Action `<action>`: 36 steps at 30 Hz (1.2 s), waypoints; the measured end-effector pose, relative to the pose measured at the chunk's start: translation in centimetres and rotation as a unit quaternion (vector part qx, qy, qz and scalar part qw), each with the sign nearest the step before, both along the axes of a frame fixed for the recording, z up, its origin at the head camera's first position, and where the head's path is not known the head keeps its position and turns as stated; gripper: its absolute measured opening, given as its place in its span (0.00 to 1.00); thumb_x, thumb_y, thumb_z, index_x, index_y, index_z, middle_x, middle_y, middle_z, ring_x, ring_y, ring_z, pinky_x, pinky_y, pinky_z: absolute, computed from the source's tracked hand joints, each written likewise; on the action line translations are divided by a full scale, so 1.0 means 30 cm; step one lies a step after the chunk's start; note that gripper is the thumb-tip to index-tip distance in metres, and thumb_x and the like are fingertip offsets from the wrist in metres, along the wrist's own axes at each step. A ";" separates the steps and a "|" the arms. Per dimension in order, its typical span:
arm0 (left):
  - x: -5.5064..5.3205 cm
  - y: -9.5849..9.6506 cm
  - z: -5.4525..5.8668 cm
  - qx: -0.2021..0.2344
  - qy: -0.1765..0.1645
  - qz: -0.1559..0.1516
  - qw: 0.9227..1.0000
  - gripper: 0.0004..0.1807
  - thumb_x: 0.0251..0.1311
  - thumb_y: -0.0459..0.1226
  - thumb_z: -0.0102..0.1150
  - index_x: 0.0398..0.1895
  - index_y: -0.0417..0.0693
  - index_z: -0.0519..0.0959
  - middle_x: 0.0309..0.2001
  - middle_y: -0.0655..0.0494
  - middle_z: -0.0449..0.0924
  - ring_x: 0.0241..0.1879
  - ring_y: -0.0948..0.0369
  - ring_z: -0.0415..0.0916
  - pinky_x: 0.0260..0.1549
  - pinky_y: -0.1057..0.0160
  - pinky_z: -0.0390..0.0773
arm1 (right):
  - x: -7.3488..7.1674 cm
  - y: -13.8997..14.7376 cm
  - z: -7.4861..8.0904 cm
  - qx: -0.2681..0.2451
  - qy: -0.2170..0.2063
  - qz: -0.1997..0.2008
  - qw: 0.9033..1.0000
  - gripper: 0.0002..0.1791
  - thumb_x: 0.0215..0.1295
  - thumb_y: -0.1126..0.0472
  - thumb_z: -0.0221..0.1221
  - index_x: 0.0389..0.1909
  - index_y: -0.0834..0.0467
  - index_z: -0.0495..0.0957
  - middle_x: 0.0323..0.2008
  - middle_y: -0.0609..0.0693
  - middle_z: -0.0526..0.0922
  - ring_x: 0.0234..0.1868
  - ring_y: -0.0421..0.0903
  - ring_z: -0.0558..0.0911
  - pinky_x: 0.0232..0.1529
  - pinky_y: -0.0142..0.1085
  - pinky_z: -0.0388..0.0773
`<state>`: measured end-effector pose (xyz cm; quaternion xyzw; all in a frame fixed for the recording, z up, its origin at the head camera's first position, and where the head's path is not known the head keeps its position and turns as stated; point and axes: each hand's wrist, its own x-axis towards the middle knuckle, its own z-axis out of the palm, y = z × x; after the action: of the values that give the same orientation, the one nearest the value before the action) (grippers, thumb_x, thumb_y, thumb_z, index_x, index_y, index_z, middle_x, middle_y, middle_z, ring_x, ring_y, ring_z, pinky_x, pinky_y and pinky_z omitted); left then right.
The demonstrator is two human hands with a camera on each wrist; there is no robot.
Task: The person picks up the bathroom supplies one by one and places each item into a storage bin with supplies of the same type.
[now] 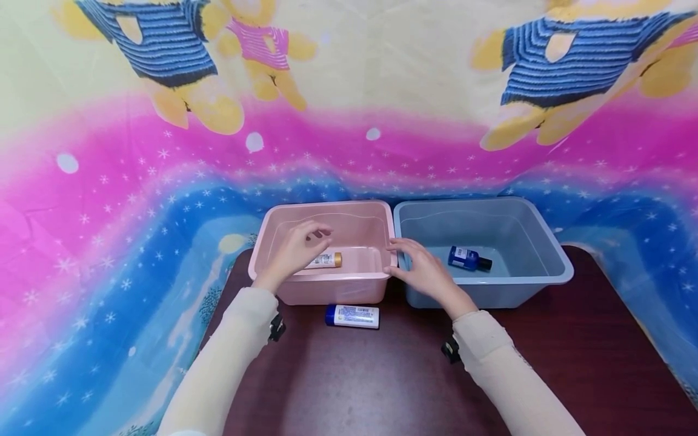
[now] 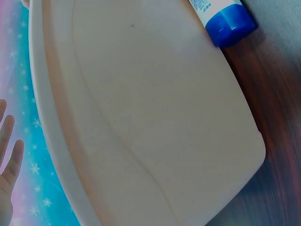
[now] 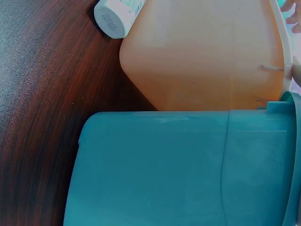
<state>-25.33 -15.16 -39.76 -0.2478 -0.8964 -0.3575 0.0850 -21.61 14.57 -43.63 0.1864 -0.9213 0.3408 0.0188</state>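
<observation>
My left hand [image 1: 300, 248] hovers over the pink bin [image 1: 322, 289], its fingers loosely bent and nothing in them. Below it, partly hidden by the hand, a white tube with a gold cap [image 1: 327, 260] lies on the bin floor. My right hand [image 1: 425, 272] is where the two bins meet, fingertips right at the pink rim and thumb apart from the fingers. A dark blue bottle with a black cap [image 1: 463, 258] lies on its side in the grey-blue bin [image 1: 491, 292]. In front of the pink bin lies a white bottle with a blue cap [image 1: 357, 316].
Both bins stand side by side at the back of a dark wooden table [image 1: 349, 375]. A printed cloth [image 1: 349, 151] with bears and snowflakes hangs behind and around the table. Close by the pink bin's front wall, the blue cap [image 2: 230, 26] shows in the left wrist view.
</observation>
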 end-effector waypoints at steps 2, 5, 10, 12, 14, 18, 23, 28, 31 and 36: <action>0.008 0.005 -0.002 0.013 0.013 -0.012 1.000 0.13 0.58 0.37 0.61 0.48 0.50 0.79 0.44 0.57 0.79 0.43 0.57 0.75 0.44 0.59 0.74 | 0.000 -0.001 -0.001 0.001 -0.004 0.000 1.000 0.30 0.55 0.40 0.61 0.59 0.44 0.72 0.66 0.45 0.63 0.67 0.50 0.59 0.57 0.56 0.65; 0.025 0.013 -0.003 0.029 0.035 -0.020 0.999 0.13 0.57 0.36 0.61 0.46 0.50 0.79 0.43 0.58 0.80 0.42 0.55 0.75 0.43 0.58 0.74 | -0.001 -0.001 -0.001 0.004 -0.001 0.000 1.000 0.31 0.55 0.38 0.60 0.59 0.44 0.72 0.66 0.45 0.63 0.67 0.50 0.59 0.56 0.56 0.65; 0.054 0.024 -0.012 0.053 0.094 -0.031 0.994 0.11 0.56 0.35 0.62 0.43 0.49 0.81 0.39 0.59 0.80 0.40 0.56 0.76 0.41 0.58 0.75 | 0.000 -0.005 -0.001 0.003 0.002 -0.004 1.000 0.29 0.56 0.43 0.62 0.59 0.44 0.72 0.66 0.46 0.63 0.67 0.51 0.60 0.57 0.57 0.65; 0.067 0.027 -0.015 0.063 0.117 -0.034 0.991 0.11 0.55 0.35 0.63 0.42 0.48 0.81 0.39 0.59 0.80 0.40 0.57 0.75 0.41 0.58 0.75 | 0.001 -0.007 -0.001 0.002 0.000 -0.005 1.000 0.29 0.56 0.44 0.63 0.59 0.44 0.72 0.66 0.46 0.63 0.67 0.51 0.60 0.57 0.57 0.65; 0.081 0.028 -0.015 0.072 0.134 -0.033 0.988 0.11 0.55 0.35 0.64 0.42 0.48 0.81 0.39 0.59 0.80 0.40 0.58 0.74 0.40 0.58 0.74 | 0.001 -0.009 -0.002 0.001 -0.001 -0.004 1.000 0.29 0.56 0.44 0.63 0.59 0.44 0.72 0.66 0.46 0.63 0.67 0.50 0.60 0.57 0.57 0.64; 0.105 0.025 -0.012 0.081 0.152 -0.030 0.985 0.11 0.56 0.38 0.62 0.42 0.47 0.81 0.40 0.60 0.79 0.41 0.59 0.73 0.41 0.60 0.73 | 0.000 -0.011 -0.003 0.000 -0.001 -0.004 1.000 0.28 0.56 0.45 0.63 0.59 0.44 0.72 0.66 0.46 0.63 0.67 0.50 0.59 0.57 0.56 0.64; 0.137 0.024 -0.008 0.085 0.162 -0.035 0.982 0.11 0.57 0.40 0.62 0.43 0.50 0.81 0.40 0.62 0.80 0.40 0.59 0.74 0.42 0.63 0.72 | -0.001 -0.011 -0.004 0.002 0.000 -0.005 1.000 0.28 0.56 0.43 0.62 0.59 0.44 0.72 0.66 0.45 0.63 0.67 0.49 0.59 0.58 0.56 0.64; 0.173 0.039 0.006 0.086 0.168 -0.055 0.980 0.13 0.54 0.40 0.65 0.43 0.52 0.82 0.40 0.63 0.80 0.42 0.62 0.74 0.45 0.62 0.71 | -0.001 -0.006 -0.002 0.005 0.009 0.001 1.000 0.29 0.56 0.42 0.61 0.59 0.46 0.72 0.66 0.46 0.64 0.67 0.50 0.60 0.57 0.56 0.64; 0.193 0.050 0.015 0.085 0.170 -0.062 0.980 0.14 0.52 0.39 0.67 0.43 0.52 0.82 0.40 0.62 0.80 0.44 0.63 0.74 0.48 0.62 0.70 | 0.002 -0.004 0.002 0.004 0.013 0.002 1.000 0.29 0.56 0.43 0.62 0.59 0.47 0.72 0.66 0.47 0.64 0.67 0.51 0.60 0.57 0.57 0.64; 0.224 0.056 0.019 0.067 0.185 -0.063 0.978 0.14 0.50 0.39 0.67 0.43 0.54 0.82 0.41 0.63 0.80 0.45 0.64 0.75 0.49 0.57 0.69 | 0.006 -0.006 0.007 0.003 0.007 -0.004 1.000 0.30 0.56 0.43 0.62 0.59 0.47 0.72 0.66 0.46 0.64 0.67 0.50 0.59 0.57 0.57 0.65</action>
<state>-18.62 -13.48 -39.18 -0.3598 -0.8217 -0.3690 0.2431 -21.42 14.39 -43.43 0.1853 -0.9227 0.3369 0.0264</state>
